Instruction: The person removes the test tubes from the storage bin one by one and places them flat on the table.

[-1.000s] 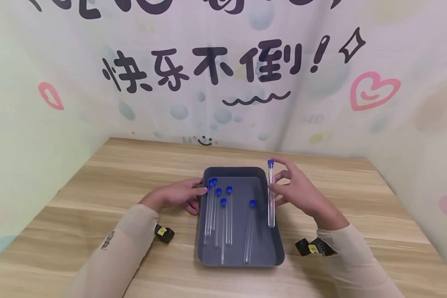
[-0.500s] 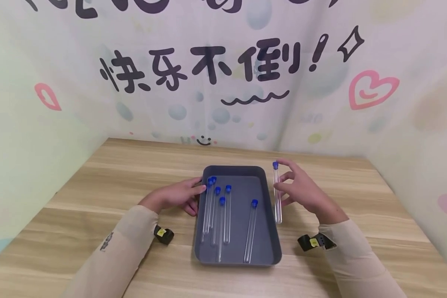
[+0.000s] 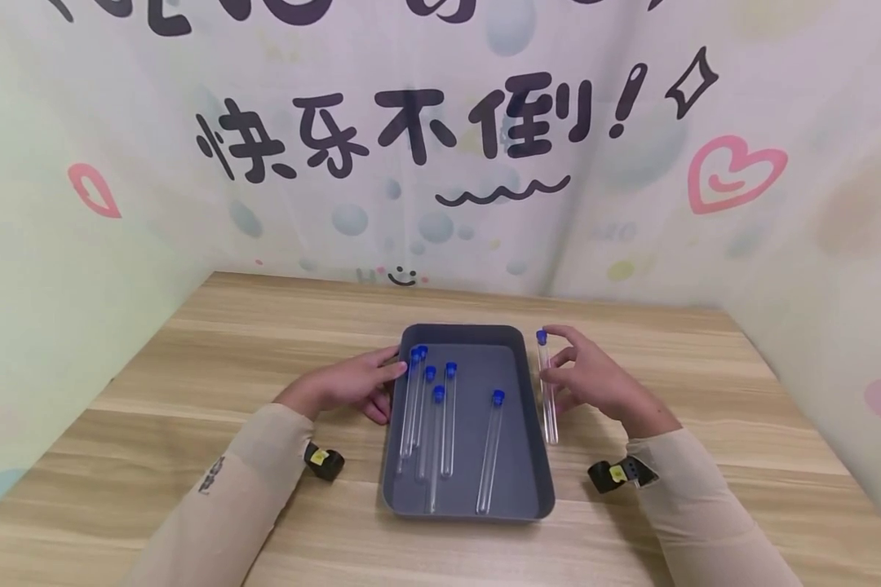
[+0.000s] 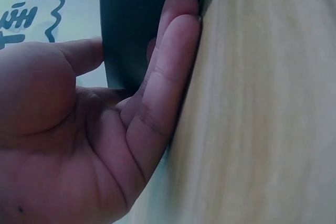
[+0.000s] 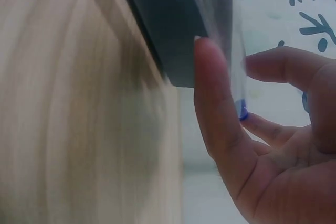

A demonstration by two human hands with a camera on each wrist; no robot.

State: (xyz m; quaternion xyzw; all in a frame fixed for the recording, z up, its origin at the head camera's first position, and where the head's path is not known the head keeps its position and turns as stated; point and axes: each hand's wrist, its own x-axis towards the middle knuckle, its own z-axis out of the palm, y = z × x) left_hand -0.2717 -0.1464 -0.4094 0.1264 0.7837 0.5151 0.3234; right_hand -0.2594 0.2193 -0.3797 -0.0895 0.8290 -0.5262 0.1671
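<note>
In the head view my right hand (image 3: 595, 379) pinches a clear test tube (image 3: 547, 399) with a blue cap between thumb and fingers. A fingertip touches the cap. This tube stands nearly upright, just outside the right wall of a grey tray (image 3: 470, 328). In the right wrist view the tube (image 5: 239, 72) is partly hidden by a finger. My left hand (image 3: 352, 383) holds the tray's left side, its thumb at the rim. The left wrist view shows its fingers (image 4: 163, 77) along the outer wall. Inside the tray lie several capped test tubes (image 3: 449, 424), grouped on the left; a lone tube (image 3: 490, 456) lies right.
The tray rests on a wood-grain table (image 3: 323, 530). Behind the table hangs a printed cloth (image 3: 440, 220) with dark lettering. Pale side walls (image 3: 59, 326) close in the table. Each wrist wears a black strap (image 3: 325, 463) with a small device.
My right hand has carried the test tube rightward from over the tray's right wall to outside it, then slightly lower. The left hand stays at the tray, which has barely shifted.
</note>
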